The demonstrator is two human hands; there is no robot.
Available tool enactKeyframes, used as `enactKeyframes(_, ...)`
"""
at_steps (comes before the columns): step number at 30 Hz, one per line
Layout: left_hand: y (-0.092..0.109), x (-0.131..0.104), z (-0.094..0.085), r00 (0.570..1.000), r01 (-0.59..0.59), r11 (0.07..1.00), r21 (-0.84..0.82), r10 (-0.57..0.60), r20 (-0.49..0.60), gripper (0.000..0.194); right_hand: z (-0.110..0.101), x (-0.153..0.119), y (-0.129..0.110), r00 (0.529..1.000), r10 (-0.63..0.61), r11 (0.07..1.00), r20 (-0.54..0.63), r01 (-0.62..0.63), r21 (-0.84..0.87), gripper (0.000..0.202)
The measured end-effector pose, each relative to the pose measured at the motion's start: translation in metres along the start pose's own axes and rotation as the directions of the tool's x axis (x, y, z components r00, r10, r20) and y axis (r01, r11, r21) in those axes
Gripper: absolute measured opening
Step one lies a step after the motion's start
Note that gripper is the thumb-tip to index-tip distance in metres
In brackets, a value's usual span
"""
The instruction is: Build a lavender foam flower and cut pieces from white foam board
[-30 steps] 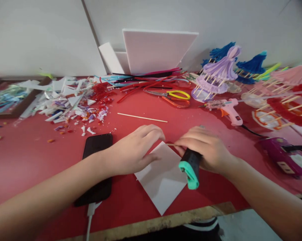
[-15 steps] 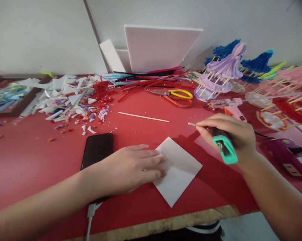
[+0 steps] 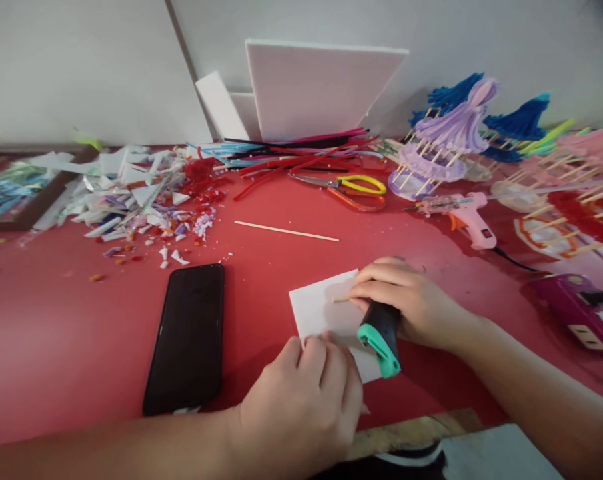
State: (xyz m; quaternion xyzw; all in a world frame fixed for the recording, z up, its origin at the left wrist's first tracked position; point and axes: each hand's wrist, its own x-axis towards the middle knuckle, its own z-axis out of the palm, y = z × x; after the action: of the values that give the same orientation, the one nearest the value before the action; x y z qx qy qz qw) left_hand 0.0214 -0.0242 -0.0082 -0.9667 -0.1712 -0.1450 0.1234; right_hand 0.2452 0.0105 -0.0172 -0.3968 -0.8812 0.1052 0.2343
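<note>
A white square sheet [image 3: 315, 308], paper or thin foam board, lies on the table in front of me. My left hand [image 3: 309, 393] has its fingers curled over the square's near-left edge, gripping it; the thumb is hidden. Above the square's right side, my right hand [image 3: 406, 300] is closed around a black tool with a teal end [image 3: 381, 343], whose kind I cannot make out. The same hand pinches a short thin wooden stick [image 3: 340, 299], its tip over the square. A longer wooden stick [image 3: 286, 231] lies farther back on the red surface.
A phone [image 3: 186, 340] lies at left, with foam scraps [image 3: 136, 193] behind it. Pipe cleaners [image 3: 291, 155] and pliers [image 3: 344, 187] lie at the back. At right are a pink glue gun [image 3: 469, 217], a purple power strip [image 3: 576, 313] and a lilac carousel-like model [image 3: 444, 143].
My right hand has come left and down with the tool and stick, over the square. My left hand went from lying flat to curling round the square's near edge, and the square has turned.
</note>
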Motion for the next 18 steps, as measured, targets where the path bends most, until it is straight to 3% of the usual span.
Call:
enactKeyframes(4,-0.002,0.0,-0.004,1.0,-0.006,0.997,-0.072,0.005,-0.012,0.009,0.006,0.003,-0.009,0.997,-0.074,0.997,-0.014,0.074,0.035,0.012)
enactKeyframes(9,0.001,-0.01,0.002,0.993,0.087,0.99,-0.112,-0.095,-0.068,0.015,0.014,0.005,-0.02,0.992,-0.117,0.993,-0.04,0.117,-0.008,0.021)
enactKeyframes(12,0.001,-0.018,0.008,0.99,0.095,0.99,-0.104,-0.105,-0.094,0.015,0.017,0.005,-0.02,0.992,-0.123,0.992,-0.034,0.122,-0.021,0.023)
enactKeyframes(18,0.0,-0.024,0.011,0.996,0.074,0.997,-0.018,-0.075,-0.047,0.025,0.017,0.006,-0.018,0.987,-0.156,0.987,-0.042,0.154,-0.045,0.029)
